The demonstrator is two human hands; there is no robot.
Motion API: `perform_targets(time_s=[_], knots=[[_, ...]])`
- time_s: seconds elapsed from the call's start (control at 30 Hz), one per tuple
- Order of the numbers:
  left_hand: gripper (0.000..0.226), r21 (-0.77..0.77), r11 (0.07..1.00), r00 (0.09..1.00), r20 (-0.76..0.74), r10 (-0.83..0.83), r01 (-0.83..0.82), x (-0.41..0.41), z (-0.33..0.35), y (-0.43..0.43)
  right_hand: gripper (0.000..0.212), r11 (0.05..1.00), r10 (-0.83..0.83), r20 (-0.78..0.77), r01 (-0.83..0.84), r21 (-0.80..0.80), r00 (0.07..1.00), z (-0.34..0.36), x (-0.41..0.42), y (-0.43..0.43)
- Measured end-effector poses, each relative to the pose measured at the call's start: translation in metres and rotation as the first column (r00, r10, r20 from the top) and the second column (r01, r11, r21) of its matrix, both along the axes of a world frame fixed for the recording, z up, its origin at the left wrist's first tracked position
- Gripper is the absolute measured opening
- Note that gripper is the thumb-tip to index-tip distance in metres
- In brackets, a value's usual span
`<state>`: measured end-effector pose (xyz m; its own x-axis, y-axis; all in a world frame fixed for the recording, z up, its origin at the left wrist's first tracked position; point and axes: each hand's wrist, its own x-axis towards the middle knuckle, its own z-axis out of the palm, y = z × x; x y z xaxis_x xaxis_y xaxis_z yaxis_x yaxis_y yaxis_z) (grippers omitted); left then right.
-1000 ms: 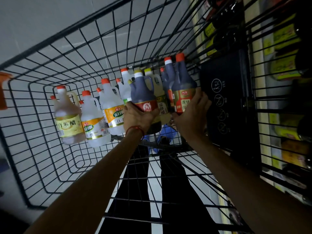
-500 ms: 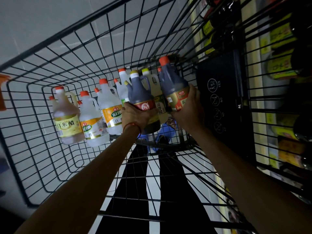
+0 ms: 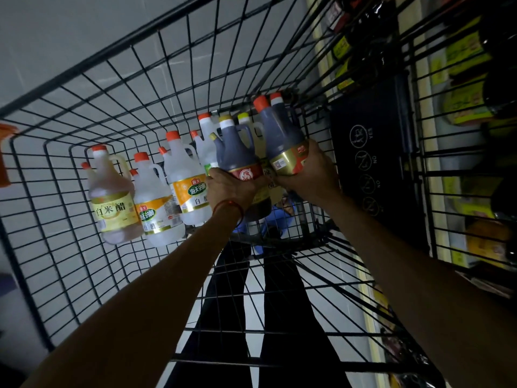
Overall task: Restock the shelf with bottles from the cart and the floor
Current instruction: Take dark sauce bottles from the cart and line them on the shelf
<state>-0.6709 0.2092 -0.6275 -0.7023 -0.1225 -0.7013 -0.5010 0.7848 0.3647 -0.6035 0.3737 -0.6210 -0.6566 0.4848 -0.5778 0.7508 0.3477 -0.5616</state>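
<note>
I look down into a black wire cart (image 3: 84, 113) with several bottles standing at its far end. My left hand (image 3: 232, 189) grips a dark bottle with a red label and yellow cap (image 3: 236, 152) around its lower body. My right hand (image 3: 310, 175) grips a dark bottle with a gold label and orange cap (image 3: 279, 135), which is raised slightly above its neighbours. A second orange-capped dark bottle (image 3: 277, 98) peeks out behind it. Clear and pale vinegar bottles (image 3: 114, 197) stand to the left.
A store shelf (image 3: 470, 88) stocked with dark bottles and yellow labels runs along the right, seen through the cart's side. A dark panel with round symbols (image 3: 369, 169) hangs on the cart's right wall. My legs and blue shoes show through the cart's floor.
My right hand has turned the gold-labelled bottle and lifted it a little; a second orange-capped bottle shows behind it again. My left hand stays on the red-labelled bottle.
</note>
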Motion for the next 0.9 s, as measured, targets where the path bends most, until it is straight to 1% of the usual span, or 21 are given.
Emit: perform_targets(time_s=[0.1,0.2,0.3,0.4,0.47,0.53,0.57,0.67,0.73,0.8,0.87,0.9], knots=[[0.096,0.072,0.996,0.998,0.036,0.042,-0.044,0.000,-0.003,-0.005,0.092,0.988,-0.149,0.031,0.150,-0.026,0.988,0.000,0.008,-0.012],[0.090,0.150,0.988,0.998,0.056,0.013,-0.021,0.000,-0.001,-0.016,0.094,0.953,-0.283,0.064,0.288,-0.090,0.957,0.006,0.027,-0.023],[0.083,0.241,0.970,0.997,0.063,-0.054,0.038,0.001,0.011,-0.032,0.090,0.928,-0.354,0.076,0.361,-0.097,0.932,0.021,0.049,-0.028],[0.082,0.300,0.950,0.994,0.040,-0.103,0.086,0.005,0.030,-0.047,0.091,0.905,-0.411,0.072,0.416,-0.089,0.909,0.044,0.061,-0.033],[0.087,0.335,0.935,0.991,0.033,-0.131,0.112,0.007,0.045,-0.054,0.093,0.888,-0.452,0.037,0.454,-0.076,0.891,0.061,0.066,-0.039],[0.098,0.387,0.914,0.988,0.039,-0.147,0.120,0.009,0.063,-0.058,0.098,0.861,-0.504,-0.008,0.502,-0.082,0.864,0.082,0.072,-0.047],[0.097,0.413,0.902,0.987,0.039,-0.157,0.127,0.009,0.072,-0.060,0.099,0.848,-0.526,-0.038,0.521,-0.098,0.849,0.093,0.076,-0.052],[0.074,0.459,0.869,0.977,0.011,-0.214,0.185,0.012,0.099,-0.066,0.094,0.815,-0.579,-0.143,0.562,-0.143,0.803,0.127,0.094,-0.068],[0.070,0.480,0.842,0.964,-0.034,-0.264,0.247,0.015,0.121,-0.067,0.093,0.790,-0.612,-0.196,0.587,-0.176,0.766,0.152,0.105,-0.079],[0.066,0.495,0.805,0.942,-0.110,-0.317,0.328,0.021,0.144,-0.068,0.090,0.775,-0.632,-0.241,0.597,-0.210,0.736,0.174,0.118,-0.090],[0.069,0.509,0.773,0.924,-0.172,-0.341,0.380,0.031,0.168,-0.066,0.089,0.764,-0.645,-0.293,0.603,-0.229,0.706,0.194,0.133,-0.099],[0.070,0.521,0.764,0.924,-0.186,-0.334,0.381,0.037,0.180,-0.066,0.089,0.760,-0.650,-0.318,0.601,-0.247,0.691,0.203,0.142,-0.102]])
